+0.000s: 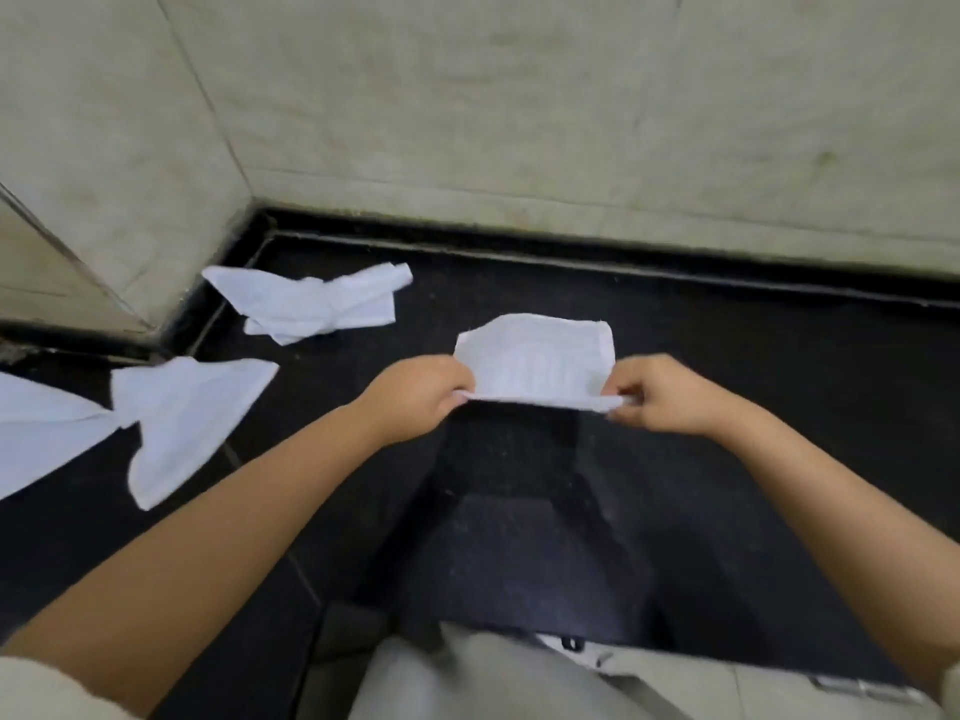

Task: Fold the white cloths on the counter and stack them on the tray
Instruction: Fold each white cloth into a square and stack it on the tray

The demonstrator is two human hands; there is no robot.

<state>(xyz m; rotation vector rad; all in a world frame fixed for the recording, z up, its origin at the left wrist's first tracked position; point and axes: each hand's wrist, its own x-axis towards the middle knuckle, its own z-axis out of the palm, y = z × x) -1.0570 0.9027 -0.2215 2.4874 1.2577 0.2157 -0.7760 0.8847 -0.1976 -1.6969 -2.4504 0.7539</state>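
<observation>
Your left hand (415,394) and right hand (657,394) each pinch the cloth (540,361), probably at its near fold; uneven pull skews it toward the crumpled cloth (311,304).

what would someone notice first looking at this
First, the two hands, left hand and right hand, pinching the near edge of a white cloth mid-fold at the centre of the black counter. Next, the unfolded white cloths against the dark stone: a crumpled one near the back left corner and another at the left.
</observation>
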